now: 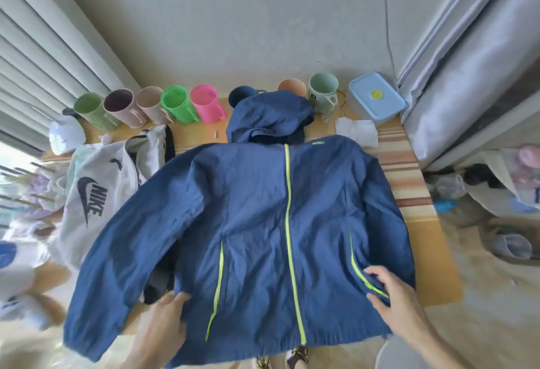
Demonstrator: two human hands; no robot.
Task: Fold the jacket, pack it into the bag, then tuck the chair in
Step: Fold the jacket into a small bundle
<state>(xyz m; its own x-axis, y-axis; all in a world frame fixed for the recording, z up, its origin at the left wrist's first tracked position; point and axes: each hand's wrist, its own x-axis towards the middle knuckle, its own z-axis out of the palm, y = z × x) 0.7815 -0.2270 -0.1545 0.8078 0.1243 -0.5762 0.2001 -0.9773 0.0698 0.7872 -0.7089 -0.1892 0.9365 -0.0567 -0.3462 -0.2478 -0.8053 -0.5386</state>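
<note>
A navy hooded jacket (257,211) with neon-yellow zippers lies spread face up on the wooden table (438,257), hood toward the wall, hem hanging over the near edge. Its left sleeve drapes over a white Nike bag (102,181) lying at the left. My left hand (163,325) rests on the jacket's lower left side, fingers together, pinching the fabric edge. My right hand (391,295) presses on the lower right front beside the pocket zipper, fingers spread. The chair is hidden, apart from a pale curved edge (388,354) at the lower right.
Several coloured cups (175,105) line the back of the table, with a blue lidded box (377,97) and a white cloth (356,132) at the back right. A striped mat (400,170) lies under the jacket's right side. Clutter fills the floor on both sides.
</note>
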